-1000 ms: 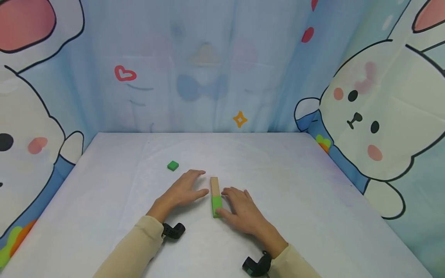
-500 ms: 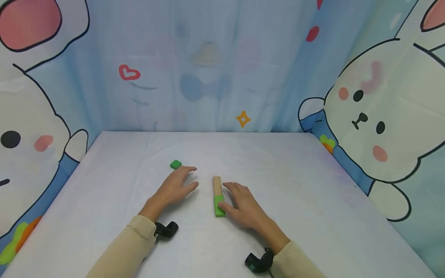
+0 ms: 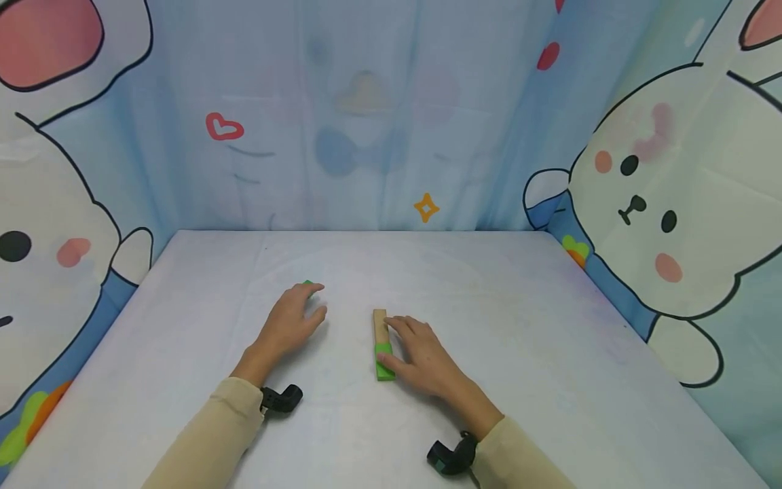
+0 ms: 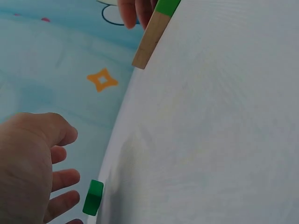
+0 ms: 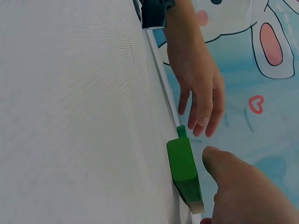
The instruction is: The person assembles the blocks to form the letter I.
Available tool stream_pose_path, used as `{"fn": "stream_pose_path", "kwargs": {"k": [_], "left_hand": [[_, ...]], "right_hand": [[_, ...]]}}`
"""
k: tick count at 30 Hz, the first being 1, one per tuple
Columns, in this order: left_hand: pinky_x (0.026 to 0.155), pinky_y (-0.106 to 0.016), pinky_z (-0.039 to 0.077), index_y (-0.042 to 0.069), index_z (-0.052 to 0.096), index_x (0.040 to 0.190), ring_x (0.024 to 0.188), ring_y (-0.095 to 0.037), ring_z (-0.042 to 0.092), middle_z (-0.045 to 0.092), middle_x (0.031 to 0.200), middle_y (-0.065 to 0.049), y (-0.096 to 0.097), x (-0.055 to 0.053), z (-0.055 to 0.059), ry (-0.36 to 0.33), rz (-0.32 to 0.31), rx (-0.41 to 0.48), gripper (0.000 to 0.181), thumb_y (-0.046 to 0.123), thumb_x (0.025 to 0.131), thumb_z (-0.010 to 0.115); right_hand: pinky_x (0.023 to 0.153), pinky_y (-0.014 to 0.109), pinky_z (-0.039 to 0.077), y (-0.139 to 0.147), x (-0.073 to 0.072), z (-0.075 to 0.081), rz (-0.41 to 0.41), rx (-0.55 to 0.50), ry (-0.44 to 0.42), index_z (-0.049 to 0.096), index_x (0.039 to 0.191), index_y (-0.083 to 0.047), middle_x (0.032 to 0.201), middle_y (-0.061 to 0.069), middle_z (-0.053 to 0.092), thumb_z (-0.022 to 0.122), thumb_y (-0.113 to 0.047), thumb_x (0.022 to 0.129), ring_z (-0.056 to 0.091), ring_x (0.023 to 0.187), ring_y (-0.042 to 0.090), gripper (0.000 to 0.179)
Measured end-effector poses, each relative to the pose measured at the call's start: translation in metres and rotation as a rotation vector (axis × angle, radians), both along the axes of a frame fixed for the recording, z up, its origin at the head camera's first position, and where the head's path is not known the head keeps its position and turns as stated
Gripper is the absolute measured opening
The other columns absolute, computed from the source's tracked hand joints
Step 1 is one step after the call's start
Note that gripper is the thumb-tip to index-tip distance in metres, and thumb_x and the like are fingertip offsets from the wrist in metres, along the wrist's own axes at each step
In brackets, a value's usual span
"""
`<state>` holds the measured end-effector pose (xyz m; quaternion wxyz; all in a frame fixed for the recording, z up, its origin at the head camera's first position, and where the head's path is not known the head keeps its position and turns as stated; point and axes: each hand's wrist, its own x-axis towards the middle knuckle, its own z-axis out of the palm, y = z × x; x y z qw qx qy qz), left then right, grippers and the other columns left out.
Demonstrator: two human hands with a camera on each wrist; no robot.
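My left hand (image 3: 286,324) reaches over the table with fingers spread, its fingertips close to a small green block (image 4: 93,198) that it mostly hides in the head view. Nothing is between its thumb and fingers. A plain wooden block (image 3: 380,326) and a light green block (image 3: 384,370) lie end to end in a line, the wooden one farther away. Over the right side of this line hovers my right hand (image 3: 424,360), fingers relaxed. In the right wrist view its thumb (image 5: 219,161) stands apart from the green block's top.
White cloth covers the table (image 3: 550,380). Behind it hangs a blue curtain (image 3: 269,183) printed with white rabbits. Black wrist cameras, one on the left wrist (image 3: 282,399) and one on the right (image 3: 452,456), stick out low near the cloth.
My left hand has moved left and away from the block line to the small green block, now mostly covering it. My right hand has shifted slightly, its fingertips now overlapping the wooden block.
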<state>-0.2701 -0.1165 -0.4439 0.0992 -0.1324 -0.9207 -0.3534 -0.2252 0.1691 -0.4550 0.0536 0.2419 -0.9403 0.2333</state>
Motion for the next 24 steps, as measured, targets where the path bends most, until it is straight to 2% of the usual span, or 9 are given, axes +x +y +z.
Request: {"fn": "stream_pose_path", "kwargs": {"k": [8, 14, 18, 24], "left_hand": [[0.115, -0.059, 0.041, 0.003, 0.058, 0.142, 0.138, -0.043, 0.051, 0.058, 0.144, -0.020, -0.011, -0.007, -0.004, 0.031, 0.119, -0.003, 0.047, 0.022, 0.098, 0.059], [0.111, -0.063, 0.041, 0.001, 0.056, 0.143, 0.135, -0.047, 0.050, 0.056, 0.145, -0.025, -0.013, -0.015, -0.009, 0.050, 0.207, -0.011, 0.052, 0.021, 0.096, 0.059], [0.110, -0.064, 0.041, -0.001, 0.056, 0.142, 0.134, -0.048, 0.051, 0.056, 0.144, -0.027, -0.011, -0.020, -0.011, 0.039, 0.242, -0.039, 0.054, 0.023, 0.095, 0.059], [0.114, -0.065, 0.036, -0.001, 0.055, 0.143, 0.135, -0.049, 0.049, 0.055, 0.145, -0.027, -0.010, -0.019, -0.012, -0.007, 0.297, -0.086, 0.057, 0.028, 0.095, 0.064]], "right_hand": [[0.123, 0.058, 0.031, -0.002, -0.003, 0.001, 0.018, 0.023, 0.003, 0.049, 0.151, -0.010, 0.153, 0.016, 0.051, 0.066, -0.046, 0.098, 0.044, 0.146, 0.036, 0.067], [0.120, 0.058, 0.036, 0.001, -0.003, 0.001, -0.001, 0.010, -0.011, 0.050, 0.151, -0.010, 0.153, 0.016, 0.051, 0.066, -0.045, 0.097, 0.046, 0.144, 0.037, 0.066], [0.119, 0.058, 0.037, 0.003, -0.003, -0.001, -0.027, -0.005, -0.031, 0.049, 0.152, -0.013, 0.154, 0.014, 0.051, 0.066, -0.046, 0.097, 0.045, 0.144, 0.037, 0.066], [0.120, 0.060, 0.035, -0.001, -0.003, -0.004, -0.023, -0.017, -0.062, 0.048, 0.154, -0.017, 0.156, 0.012, 0.049, 0.063, -0.050, 0.098, 0.043, 0.147, 0.038, 0.067]]}}
